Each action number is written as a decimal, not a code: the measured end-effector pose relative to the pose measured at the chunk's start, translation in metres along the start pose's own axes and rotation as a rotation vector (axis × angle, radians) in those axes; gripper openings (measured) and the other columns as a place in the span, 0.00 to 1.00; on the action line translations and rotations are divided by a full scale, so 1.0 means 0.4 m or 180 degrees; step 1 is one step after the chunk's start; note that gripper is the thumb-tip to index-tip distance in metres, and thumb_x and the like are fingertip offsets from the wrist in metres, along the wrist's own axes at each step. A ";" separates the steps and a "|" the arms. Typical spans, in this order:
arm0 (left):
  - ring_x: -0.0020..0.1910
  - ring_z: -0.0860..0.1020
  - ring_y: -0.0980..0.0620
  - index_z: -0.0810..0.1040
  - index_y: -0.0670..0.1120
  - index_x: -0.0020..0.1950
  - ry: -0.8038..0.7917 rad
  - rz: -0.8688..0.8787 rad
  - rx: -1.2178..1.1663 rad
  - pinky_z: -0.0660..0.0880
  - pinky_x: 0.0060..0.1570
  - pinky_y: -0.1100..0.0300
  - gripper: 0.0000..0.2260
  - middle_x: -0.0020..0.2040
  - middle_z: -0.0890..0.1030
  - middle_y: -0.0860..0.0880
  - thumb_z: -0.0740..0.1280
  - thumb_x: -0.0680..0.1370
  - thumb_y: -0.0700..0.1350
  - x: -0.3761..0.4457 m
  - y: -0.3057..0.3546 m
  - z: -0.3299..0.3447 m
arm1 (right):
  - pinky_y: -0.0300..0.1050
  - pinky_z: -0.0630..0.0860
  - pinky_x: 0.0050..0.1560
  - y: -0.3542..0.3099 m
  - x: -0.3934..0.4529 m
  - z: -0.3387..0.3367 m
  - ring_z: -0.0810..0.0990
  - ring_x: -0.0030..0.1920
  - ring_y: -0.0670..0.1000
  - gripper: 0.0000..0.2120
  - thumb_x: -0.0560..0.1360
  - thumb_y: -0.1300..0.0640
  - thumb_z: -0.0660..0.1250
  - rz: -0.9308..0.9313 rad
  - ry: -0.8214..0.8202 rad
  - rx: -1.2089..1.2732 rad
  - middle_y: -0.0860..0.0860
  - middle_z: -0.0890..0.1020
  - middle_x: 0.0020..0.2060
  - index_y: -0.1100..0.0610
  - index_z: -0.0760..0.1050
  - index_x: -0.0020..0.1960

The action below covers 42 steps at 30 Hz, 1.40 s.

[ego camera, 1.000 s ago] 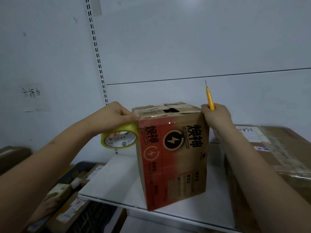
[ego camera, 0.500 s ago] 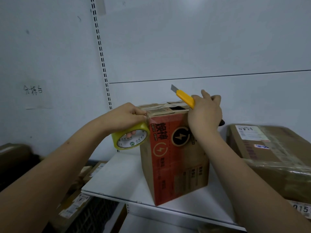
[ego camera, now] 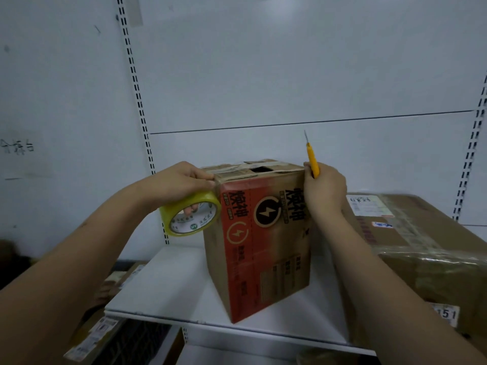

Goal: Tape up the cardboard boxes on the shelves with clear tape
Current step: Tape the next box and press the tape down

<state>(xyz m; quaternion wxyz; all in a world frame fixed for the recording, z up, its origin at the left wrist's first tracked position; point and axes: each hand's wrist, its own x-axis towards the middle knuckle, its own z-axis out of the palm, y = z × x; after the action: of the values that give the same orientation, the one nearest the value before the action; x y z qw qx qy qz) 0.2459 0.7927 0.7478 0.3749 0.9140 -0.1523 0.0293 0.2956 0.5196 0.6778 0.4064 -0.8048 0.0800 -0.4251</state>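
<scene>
The shelf [ego camera: 168, 291] carried the cardboard box [ego camera: 263, 243] upright near its front edge, beside a larger wrapped carton [ego camera: 427, 233]. The left hand [ego camera: 179, 183] gripped the tape roll [ego camera: 190, 217] against the box's top left corner, probably anchoring the strip. The right hand [ego camera: 324, 191] braced the opposite corner while clasping a yellow utility knife [ego camera: 312, 162], blade up, likely ready for cutting.

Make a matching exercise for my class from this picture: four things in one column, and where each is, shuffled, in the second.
Things:
1. tape roll
2. utility knife
3. red-printed box
4. large brown box

Places:
A. standing on the white shelf, between both hands
B. on the shelf's right end
C. in the right hand, blade up
D. in the left hand, against the box's left side

Pairs: 1-D, 2-C, 3-A, 4-B
</scene>
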 end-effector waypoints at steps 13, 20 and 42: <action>0.27 0.78 0.49 0.81 0.51 0.62 -0.0427 0.0183 -0.0537 0.78 0.29 0.62 0.10 0.37 0.84 0.44 0.62 0.83 0.43 -0.045 0.024 0.017 | 0.48 0.65 0.66 -0.062 -0.053 0.016 0.79 0.42 0.53 0.15 0.81 0.46 0.62 -0.1401 -0.0745 -0.0021 0.49 0.82 0.37 0.52 0.80 0.42; 0.39 0.84 0.39 0.77 0.58 0.64 -0.0402 0.0220 -0.0335 0.82 0.39 0.52 0.11 0.48 0.84 0.36 0.64 0.83 0.48 -0.043 -0.012 0.024 | 0.51 0.53 0.76 -0.066 -0.097 0.066 0.80 0.54 0.51 0.10 0.78 0.58 0.69 -0.1876 -0.0656 0.0647 0.47 0.85 0.52 0.47 0.84 0.56; 0.26 0.81 0.52 0.67 0.51 0.72 0.0134 0.0092 -0.0849 0.78 0.28 0.62 0.22 0.45 0.82 0.44 0.69 0.80 0.48 -0.079 -0.075 0.086 | 0.41 0.72 0.53 -0.205 -0.187 0.002 0.75 0.32 0.41 0.09 0.78 0.47 0.69 -0.0771 -0.1169 0.1128 0.44 0.79 0.31 0.50 0.83 0.46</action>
<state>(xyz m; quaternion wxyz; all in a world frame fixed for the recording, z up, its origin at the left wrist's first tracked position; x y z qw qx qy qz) 0.2227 0.7974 0.6975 0.4958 0.8529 -0.1601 0.0333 0.2315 0.6092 0.6904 0.4948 -0.7884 -0.1673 -0.3250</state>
